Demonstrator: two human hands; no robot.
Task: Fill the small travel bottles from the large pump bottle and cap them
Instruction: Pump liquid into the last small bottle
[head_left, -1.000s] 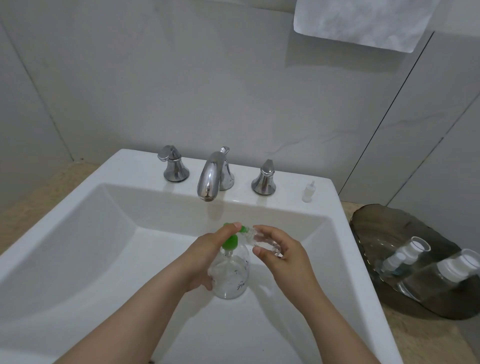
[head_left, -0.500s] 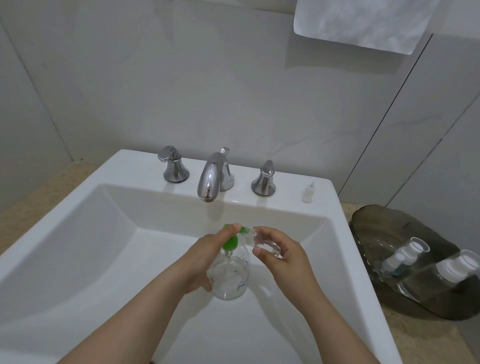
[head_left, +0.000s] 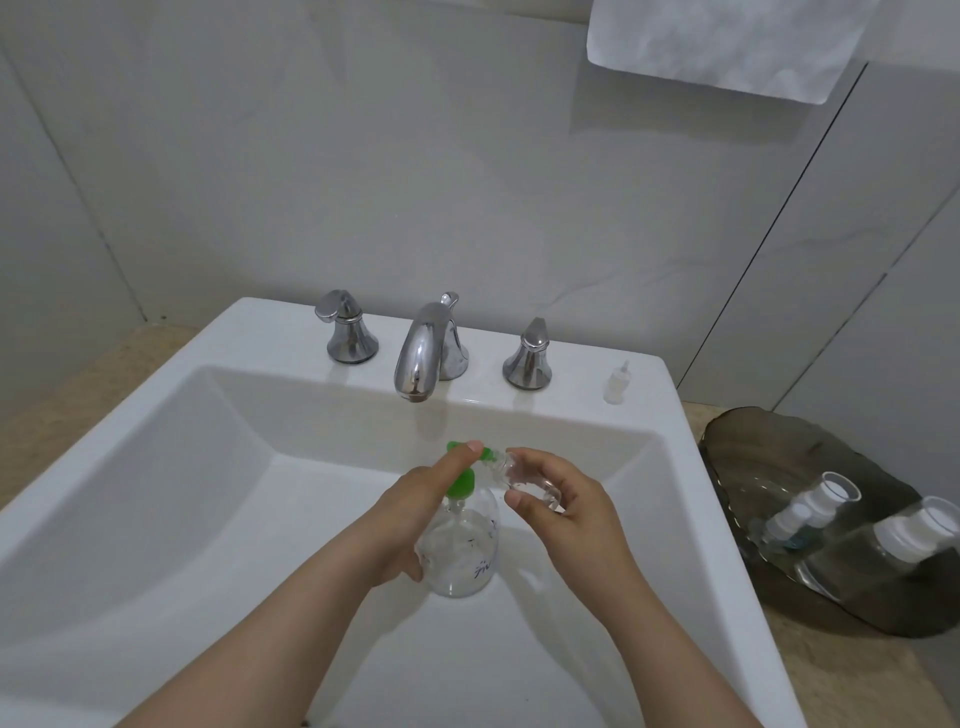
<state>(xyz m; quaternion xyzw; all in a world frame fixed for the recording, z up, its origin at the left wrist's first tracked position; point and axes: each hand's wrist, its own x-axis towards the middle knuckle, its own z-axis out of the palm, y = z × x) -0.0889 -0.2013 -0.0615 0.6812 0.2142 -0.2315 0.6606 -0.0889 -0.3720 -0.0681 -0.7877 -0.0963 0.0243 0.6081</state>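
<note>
A clear pump bottle (head_left: 460, 551) with a green pump head (head_left: 461, 480) stands in the white sink basin (head_left: 208, 519). My left hand (head_left: 415, 509) wraps around its body, with the index finger on top of the pump head. My right hand (head_left: 556, 499) holds a small clear travel bottle (head_left: 519, 473) tilted, its mouth against the green nozzle. A small white cap (head_left: 617, 383) stands on the sink rim at the back right. Two more travel bottles (head_left: 810, 512) (head_left: 883, 545) with white tops lie on a dark glass tray (head_left: 779, 452) to the right.
A chrome faucet (head_left: 423, 358) with two handles (head_left: 345, 332) (head_left: 530, 356) stands on the back rim above my hands. A white towel (head_left: 727, 41) hangs on the tiled wall at top right. A beige counter surrounds the sink.
</note>
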